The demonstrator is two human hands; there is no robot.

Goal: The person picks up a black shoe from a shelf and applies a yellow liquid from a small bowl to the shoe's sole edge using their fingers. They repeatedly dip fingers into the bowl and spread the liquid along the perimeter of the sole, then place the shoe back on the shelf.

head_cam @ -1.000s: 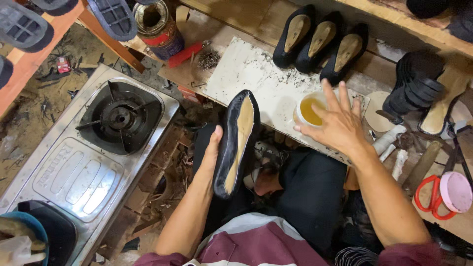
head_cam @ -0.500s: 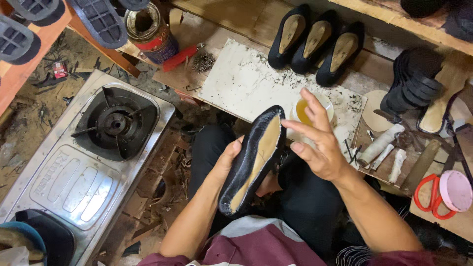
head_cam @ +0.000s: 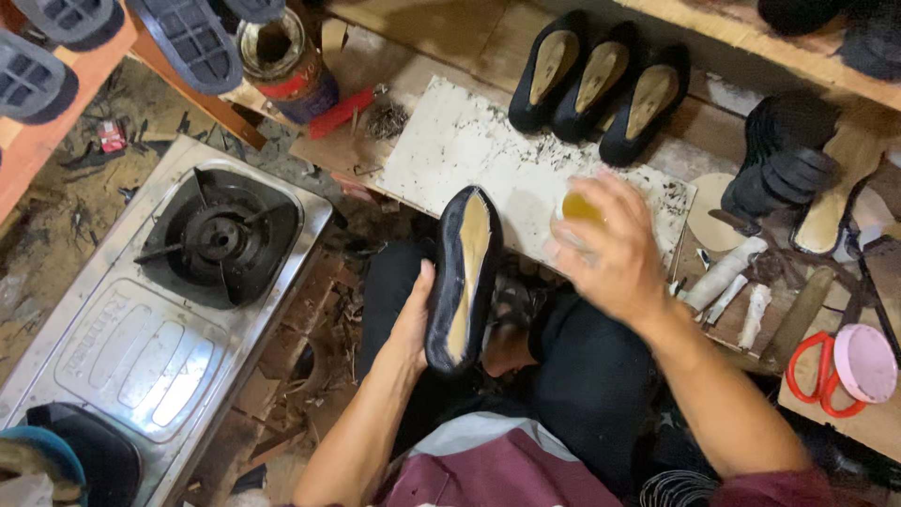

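Resting over the lap, a black shoe (head_cam: 463, 282) is gripped sole-up by the left hand (head_cam: 413, 324). The right hand (head_cam: 610, 253), fingers curled loosely, is held over a glue cup (head_cam: 579, 208) on the white board (head_cam: 469, 150); gluing seems underway, and careful dipping is called for.

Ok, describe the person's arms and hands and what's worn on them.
Both forearms are bare, with no gloves, watch or rings visible on the left hand or the right hand, which is slightly blurred. A maroon sleeve shows at the right upper arm, matching the maroon top with a pale collar.
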